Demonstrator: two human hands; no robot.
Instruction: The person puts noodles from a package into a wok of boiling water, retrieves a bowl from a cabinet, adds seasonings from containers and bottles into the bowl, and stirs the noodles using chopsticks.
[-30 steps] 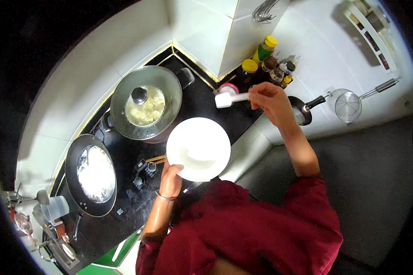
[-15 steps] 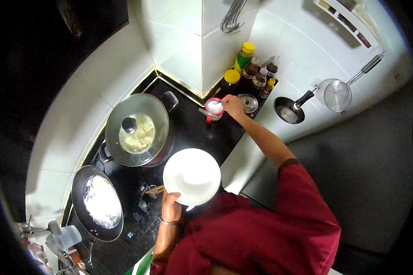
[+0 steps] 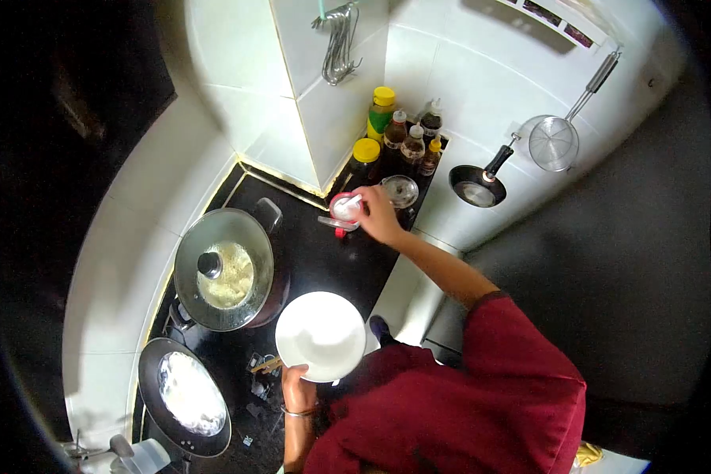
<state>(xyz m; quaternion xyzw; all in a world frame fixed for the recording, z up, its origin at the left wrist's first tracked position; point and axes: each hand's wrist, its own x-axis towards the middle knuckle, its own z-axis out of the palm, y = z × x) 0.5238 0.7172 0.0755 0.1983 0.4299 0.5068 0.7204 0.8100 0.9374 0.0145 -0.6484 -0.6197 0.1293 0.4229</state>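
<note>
My left hand [image 3: 298, 390] grips the rim of a white bowl [image 3: 321, 335], thumb on its edge; no contents show inside. Over at the corner of the counter, my right hand [image 3: 379, 215] pinches a small white spoon [image 3: 354, 201] above a red-rimmed jar [image 3: 338, 212] of white powder. The jar's clear lid [image 3: 337, 223] is flipped back. Left of the bowl stands a pot [image 3: 183, 272] under a glass lid, with pale yellow food visible through it. A dark frying pan [image 3: 152, 395] holding a white layer sits nearer to me.
Sauce bottles [image 3: 413, 142] and a yellow-lidded jar [image 3: 366, 152] crowd the back corner, beside a round glass lid [image 3: 400, 191]. A small pan [image 3: 477, 186] and a strainer [image 3: 554, 144] hang on the right wall. Chopsticks [image 3: 267, 365] lie near the bowl.
The camera view has shifted, moving the counter items lower in the picture. The white spoon in my right hand now shows more clearly above the jar. My left hand still holds the bowl.
</note>
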